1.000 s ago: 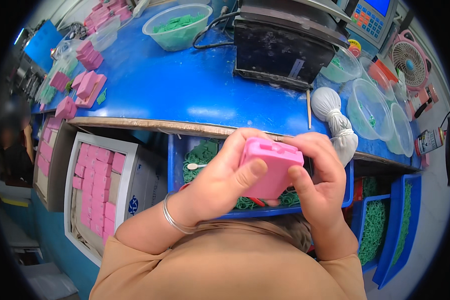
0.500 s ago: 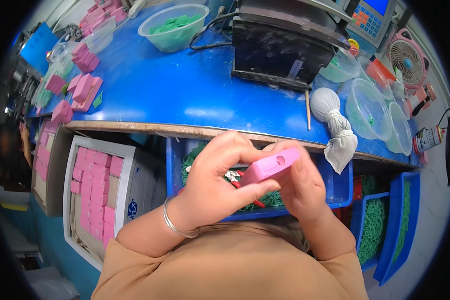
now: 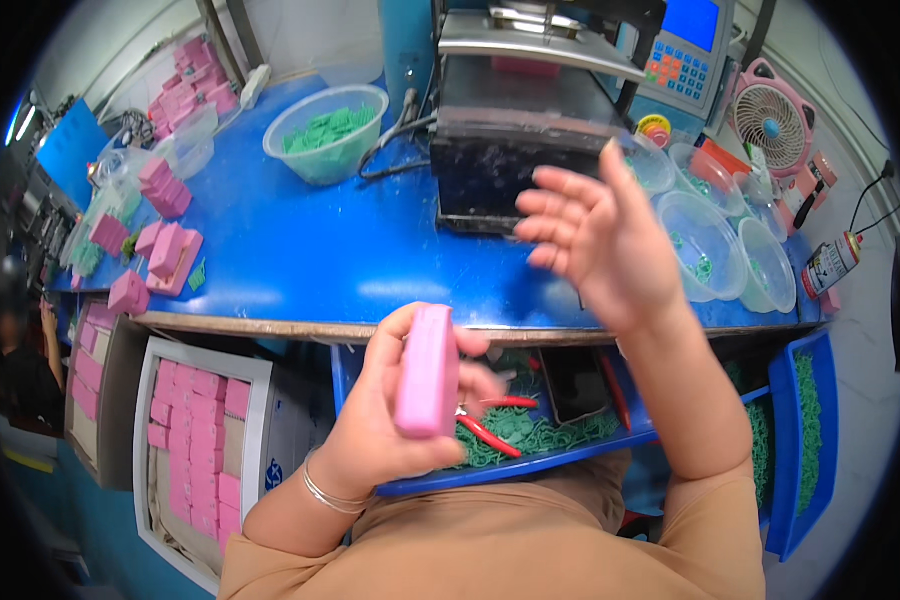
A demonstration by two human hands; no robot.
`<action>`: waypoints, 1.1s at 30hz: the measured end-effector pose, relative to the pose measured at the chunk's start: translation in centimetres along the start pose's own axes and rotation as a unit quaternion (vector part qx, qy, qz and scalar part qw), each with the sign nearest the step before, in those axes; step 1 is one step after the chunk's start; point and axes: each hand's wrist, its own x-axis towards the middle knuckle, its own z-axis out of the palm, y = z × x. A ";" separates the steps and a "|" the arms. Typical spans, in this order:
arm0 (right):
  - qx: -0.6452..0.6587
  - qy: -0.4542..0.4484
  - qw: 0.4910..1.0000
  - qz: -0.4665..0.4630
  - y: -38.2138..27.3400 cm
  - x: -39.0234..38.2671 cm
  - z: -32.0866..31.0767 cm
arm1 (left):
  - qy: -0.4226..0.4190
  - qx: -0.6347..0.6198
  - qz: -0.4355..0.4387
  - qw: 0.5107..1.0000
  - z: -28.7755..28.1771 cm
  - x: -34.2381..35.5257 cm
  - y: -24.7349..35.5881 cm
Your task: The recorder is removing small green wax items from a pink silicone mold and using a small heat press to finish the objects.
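A pink rectangular block (image 3: pixel 428 375) stands on end in my left hand (image 3: pixel 365 430), held between the thumb and fingers above the front of the bench. My right hand (image 3: pixel 610 245) is raised, palm showing and fingers spread, with nothing in it. It hovers over the blue bench, before the black machine (image 3: pixel 520 180). Below my left hand, a blue tray (image 3: pixel 420 487) holds green stringy scraps (image 3: pixel 560 437), red-handled pliers (image 3: pixel 487 434) and a dark flat rectangular object (image 3: pixel 573 385). My left hand partly covers the pliers.
A clear bowl (image 3: pixel 320 165) of green pieces stands at the back; several clear bowls (image 3: pixel 705 255) sit right, near a pink fan (image 3: pixel 773 118). Pink blocks (image 3: pixel 170 250) lie at left. A white-rimmed box (image 3: pixel 260 400) of pink blocks stands below the bench edge (image 3: pixel 250 328).
My right hand has let go of the pink block and moved up and forward, opening. My left hand has turned the block on end. The view has tilted, showing more of the machine.
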 end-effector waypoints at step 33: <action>0.185 -0.288 0.874 0.345 7.1 -10.5 -4.3 | 0.116 0.751 0.056 0.648 -8.3 8.0 4.2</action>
